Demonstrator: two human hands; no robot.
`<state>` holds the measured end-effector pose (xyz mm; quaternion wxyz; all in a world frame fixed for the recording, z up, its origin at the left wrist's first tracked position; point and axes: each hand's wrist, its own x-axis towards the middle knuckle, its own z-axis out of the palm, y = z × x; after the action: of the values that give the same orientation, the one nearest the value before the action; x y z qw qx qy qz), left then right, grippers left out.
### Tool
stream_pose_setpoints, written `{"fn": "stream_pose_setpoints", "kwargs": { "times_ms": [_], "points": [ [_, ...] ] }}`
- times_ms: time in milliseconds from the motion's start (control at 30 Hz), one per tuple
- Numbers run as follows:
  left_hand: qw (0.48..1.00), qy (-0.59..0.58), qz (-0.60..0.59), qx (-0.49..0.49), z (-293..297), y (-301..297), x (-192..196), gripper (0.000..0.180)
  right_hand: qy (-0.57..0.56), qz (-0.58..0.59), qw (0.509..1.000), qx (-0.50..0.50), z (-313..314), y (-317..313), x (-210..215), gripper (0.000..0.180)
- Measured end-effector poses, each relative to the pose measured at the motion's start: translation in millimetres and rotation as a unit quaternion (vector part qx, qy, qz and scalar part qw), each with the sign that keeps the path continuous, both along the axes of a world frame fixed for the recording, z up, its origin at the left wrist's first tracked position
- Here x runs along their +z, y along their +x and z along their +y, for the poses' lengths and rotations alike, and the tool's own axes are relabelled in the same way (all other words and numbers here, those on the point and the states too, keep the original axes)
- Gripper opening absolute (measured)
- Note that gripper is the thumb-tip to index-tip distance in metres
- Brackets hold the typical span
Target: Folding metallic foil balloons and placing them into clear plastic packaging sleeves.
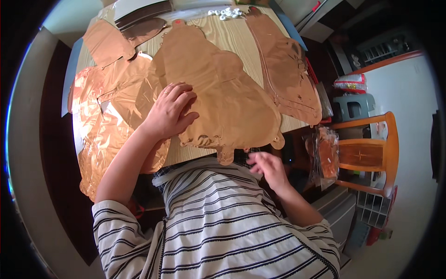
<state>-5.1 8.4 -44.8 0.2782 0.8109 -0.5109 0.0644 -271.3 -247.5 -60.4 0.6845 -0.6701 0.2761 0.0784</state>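
Note:
A large copper-coloured foil balloon [218, 88], uninflated and flat, covers the middle of the table, with small tabs hanging over its front edge. My left hand [173, 109] lies on its left part, fingers bent and thumb apart, gripping nothing that I can see. Just off the table's front edge, by the balloon's lower tabs, is my right hand [268, 168]; its fingers are loosely bent and slightly blurred, with nothing visible in them. Crumpled, shiny foil balloons [100, 139] are heaped under and beside my left forearm. Another flat foil balloon [290, 69] lies to the right.
Several small white round pieces [225, 13] sit at the table's far edge. A further foil piece [104, 44] lies far left, near a dark stack of flat sheets [141, 13]. On the right, a wooden chair [367, 153] holds a clear bag of copper foil [327, 153]; a grey stool [355, 107] stands beyond.

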Motion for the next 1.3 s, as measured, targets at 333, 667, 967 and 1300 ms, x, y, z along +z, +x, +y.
{"fn": "stream_pose_setpoints", "kwargs": {
  "times_ms": [333,667,967,1300],
  "points": [
    [1.000,0.004,-0.020,-0.010,0.2,1.5,1.2,0.047,0.013,-0.005,0.990,-0.141,28.2,32.9,8.7,0.046],
    [0.993,-0.065,-0.056,-0.086,-26.3,5.1,12.8,0.034,0.010,-0.032,0.986,-0.165,31.1,42.8,11.3,0.035],
    [0.992,-0.055,0.010,-0.115,-35.1,7.1,-2.8,0.031,-0.022,-0.073,0.983,-0.170,30.8,46.1,18.9,0.030],
    [0.993,-0.018,-0.043,-0.104,-38.1,5.1,-0.7,0.037,-0.287,-0.216,0.921,-0.150,42.5,57.2,22.5,0.017]
  ]
}}
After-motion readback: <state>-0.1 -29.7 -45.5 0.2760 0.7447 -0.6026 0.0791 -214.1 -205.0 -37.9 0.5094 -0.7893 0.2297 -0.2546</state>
